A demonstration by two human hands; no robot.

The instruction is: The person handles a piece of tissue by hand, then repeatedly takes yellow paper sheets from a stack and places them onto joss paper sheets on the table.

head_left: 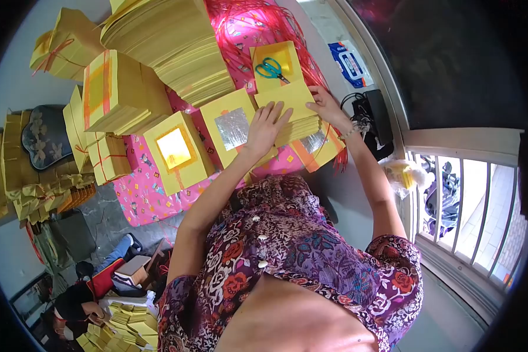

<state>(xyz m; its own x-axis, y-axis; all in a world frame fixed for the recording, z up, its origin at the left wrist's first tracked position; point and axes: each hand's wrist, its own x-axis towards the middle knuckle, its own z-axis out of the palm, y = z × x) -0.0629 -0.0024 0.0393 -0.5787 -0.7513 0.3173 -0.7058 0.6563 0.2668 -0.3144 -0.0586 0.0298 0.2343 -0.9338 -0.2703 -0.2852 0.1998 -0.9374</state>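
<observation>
My left hand (pixel 267 126) lies with its fingers stretched out on the near left part of a stack of yellow paper (pixel 290 102). At the stack's right end, my right hand (pixel 332 110) holds the edge of the top paper between thumb and fingers. Below the stack, a yellow sheet with a silver foil square (pixel 312 142) sticks out, partly covered. Left of it stands a yellow paper pile (pixel 214 117) topped by a silver square and orange marks. Just beyond my hands, teal-handled scissors (pixel 270 69) rest on another yellow paper with a gold square.
A yellow block with a gold square (pixel 165 158) stands on the pink patterned tablecloth (pixel 138 205). Tall yellow stacks (pixel 170 47) and red strings (pixel 299 35) lie at the back. A wipes pack (pixel 350 63) and black bag (pixel 378 123) border the right. Another person (pixel 76 302) is at lower left.
</observation>
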